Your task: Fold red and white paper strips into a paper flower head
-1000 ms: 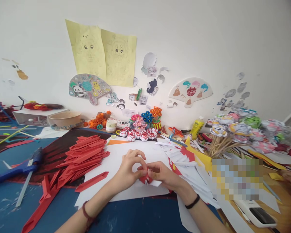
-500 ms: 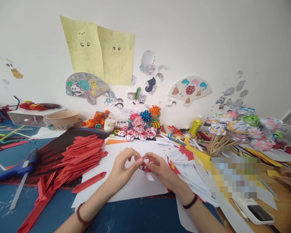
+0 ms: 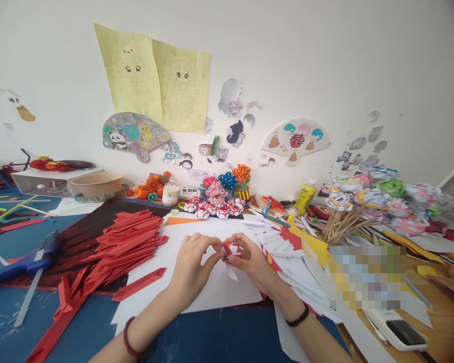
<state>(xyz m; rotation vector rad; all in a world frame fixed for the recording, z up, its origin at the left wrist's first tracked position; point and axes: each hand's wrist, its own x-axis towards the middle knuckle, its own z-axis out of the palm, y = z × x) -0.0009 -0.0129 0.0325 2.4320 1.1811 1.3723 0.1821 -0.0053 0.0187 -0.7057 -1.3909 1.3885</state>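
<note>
Between my hands, above a white paper sheet [image 3: 212, 295], is a small red-and-white folded paper flower [image 3: 231, 252] with a white strip hanging below it. My left hand [image 3: 199, 262] pinches its left side between thumb and fingers. On the other side my right hand [image 3: 253, 262] grips it, fingers curled around the edge. Fingertips hide part of the flower. To the left lies a heap of folded red paper strips [image 3: 124, 247], with one single strip [image 3: 139, 284] nearer my left forearm. Folded white strips [image 3: 295, 262] spread out right of my right hand.
Finished red-and-white flowers [image 3: 222, 210] sit in a row behind my hands. A blue glue gun [image 3: 40, 259] lies at left. At right are a yellow bottle [image 3: 305, 197], stick-stemmed paper flowers [image 3: 340, 201] and another person's hand [image 3: 452, 282] at the edge.
My fingers have shifted slightly around the flower, and more of its red paper shows between them. The other person's hand at the right edge has moved a little.
</note>
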